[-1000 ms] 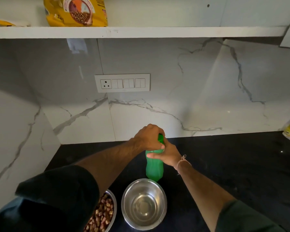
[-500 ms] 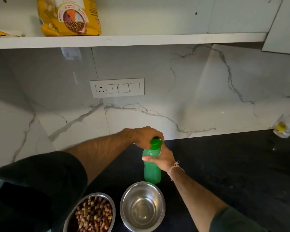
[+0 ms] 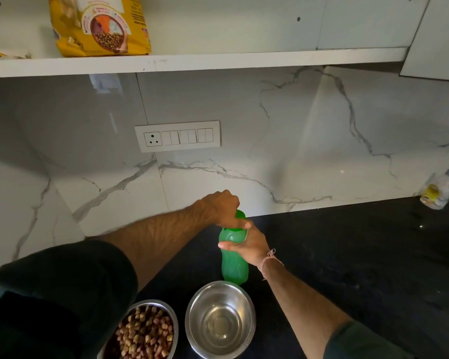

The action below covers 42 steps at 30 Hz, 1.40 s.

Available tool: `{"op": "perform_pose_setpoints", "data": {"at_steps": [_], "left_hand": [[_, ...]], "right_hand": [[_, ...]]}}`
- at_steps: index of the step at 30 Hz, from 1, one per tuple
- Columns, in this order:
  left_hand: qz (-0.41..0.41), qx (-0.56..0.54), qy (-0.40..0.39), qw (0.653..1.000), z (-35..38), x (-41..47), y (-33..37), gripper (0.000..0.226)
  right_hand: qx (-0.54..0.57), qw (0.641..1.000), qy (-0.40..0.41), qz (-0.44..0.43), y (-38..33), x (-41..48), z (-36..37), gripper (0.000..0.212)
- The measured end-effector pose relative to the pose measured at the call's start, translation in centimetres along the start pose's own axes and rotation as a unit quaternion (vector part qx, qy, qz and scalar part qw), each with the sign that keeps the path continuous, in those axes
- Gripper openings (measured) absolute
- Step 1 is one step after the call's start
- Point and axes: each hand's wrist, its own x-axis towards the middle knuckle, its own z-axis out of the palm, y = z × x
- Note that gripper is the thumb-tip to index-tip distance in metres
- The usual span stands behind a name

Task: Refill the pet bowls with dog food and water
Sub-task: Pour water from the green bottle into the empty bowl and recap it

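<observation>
A green plastic bottle [image 3: 234, 265] stands upright on the black counter [image 3: 347, 268]. My right hand [image 3: 249, 246] is wrapped around its upper body. My left hand [image 3: 222, 208] is closed over the green cap on top. Just in front of the bottle sits a steel bowl [image 3: 220, 320] with some water in its bottom. To its left, a second steel bowl [image 3: 144, 331] is filled with brown kibble. A yellow dog food bag [image 3: 99, 24] stands on the white shelf [image 3: 192, 62] above.
A white switch and socket plate [image 3: 178, 136] is set in the marble back wall. A small clear bottle with a yellow label [image 3: 437, 189] leans against the wall at the far right of the counter. A marble side wall closes off the left.
The view has tilted down and the kibble bowl has come into sight. My left hand has turned slightly on the cap; the bottle stays upright in place.
</observation>
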Motion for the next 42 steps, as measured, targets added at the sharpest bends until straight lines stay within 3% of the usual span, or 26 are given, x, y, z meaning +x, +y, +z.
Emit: {"op": "perform_pose_setpoints", "data": {"at_steps": [3,5,8,10,13,15,18,21,23,25,27,29,32,34,36,39,42], "left_hand": [[0.06,-0.023,-0.039,0.997,-0.3,-0.3,-0.1,0.082],[0.095,-0.025,-0.038,0.994,-0.5,-0.6,-0.2,0.067],[0.037,-0.051,0.01,0.998,-0.6,-0.6,0.3,0.043],[0.01,-0.05,0.018,0.999,-0.4,-0.5,0.5,0.054],[0.081,-0.045,-0.027,0.995,-0.7,-1.0,0.3,0.074],[0.112,-0.03,-0.036,0.993,-0.8,-1.2,0.0,0.066],[0.076,-0.026,-0.001,0.997,-0.5,-1.0,0.2,0.047],[0.037,-0.018,0.008,0.999,-0.1,-0.8,0.3,0.06],[0.074,-0.029,-0.011,0.997,-0.3,-0.9,0.3,0.07],[0.098,-0.027,-0.019,0.995,-0.5,-1.0,0.2,0.061],[0.067,-0.026,-0.002,0.997,-0.5,-0.7,0.3,0.049],[0.023,-0.015,0.012,1.0,-0.6,-0.8,0.5,0.062],[0.069,0.007,-0.015,0.997,-0.7,-0.7,0.3,0.08],[0.104,0.003,-0.015,0.994,-0.7,-0.9,0.1,0.062],[0.088,-0.029,-0.002,0.996,-0.6,-0.8,0.1,0.051],[0.059,-0.018,0.019,0.998,-0.2,-1.0,0.2,0.065],[0.093,-0.024,-0.001,0.995,-0.1,-1.2,-0.2,0.072]], "right_hand": [[-0.004,1.0,0.005,-0.004,0.1,0.1,0.0,0.059],[-0.012,1.0,0.002,-0.005,0.1,0.2,0.0,0.057],[-0.011,1.0,-0.001,-0.005,0.1,0.1,0.0,0.061],[-0.01,1.0,-0.001,-0.002,0.0,0.1,0.0,0.068],[-0.012,1.0,0.002,-0.004,0.1,0.1,0.1,0.061],[-0.013,1.0,0.001,-0.005,0.1,0.1,0.1,0.059],[-0.012,1.0,0.0,-0.005,0.0,0.1,0.1,0.061],[-0.011,1.0,-0.003,-0.011,-0.1,0.1,0.0,0.071],[-0.01,1.0,-0.003,-0.009,0.0,0.1,0.1,0.075],[-0.01,1.0,0.0,-0.001,0.1,0.2,0.1,0.079],[-0.015,1.0,0.002,0.001,0.1,0.2,0.1,0.076],[-0.019,1.0,0.002,0.003,0.1,0.2,0.1,0.072],[-0.018,1.0,0.003,-0.003,0.0,0.1,0.1,0.065],[-0.016,1.0,0.004,-0.005,-0.1,0.1,0.1,0.07],[-0.02,1.0,0.004,-0.006,-0.2,0.1,0.1,0.074],[-0.024,1.0,0.001,-0.003,-0.2,0.0,0.0,0.07],[-0.023,1.0,0.003,-0.003,-0.3,-0.2,0.0,0.06]]}}
